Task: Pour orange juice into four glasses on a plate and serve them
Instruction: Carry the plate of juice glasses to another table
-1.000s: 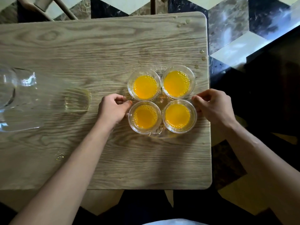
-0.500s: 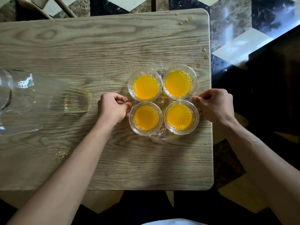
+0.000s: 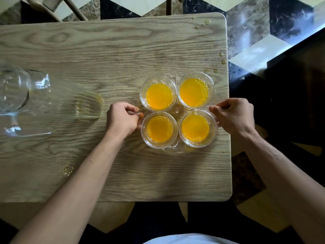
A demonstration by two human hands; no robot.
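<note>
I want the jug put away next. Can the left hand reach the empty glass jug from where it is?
Probably yes. The left hand is at the plate's left edge, and only bare table lies between it and the jug.

Both hands (image 3: 123,118) (image 3: 234,115) on juice-laden plate (image 3: 177,109)

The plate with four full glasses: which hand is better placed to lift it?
Neither alone: left hand and right hand each pinch opposite rims of the plate, so probably both lift together.
</note>
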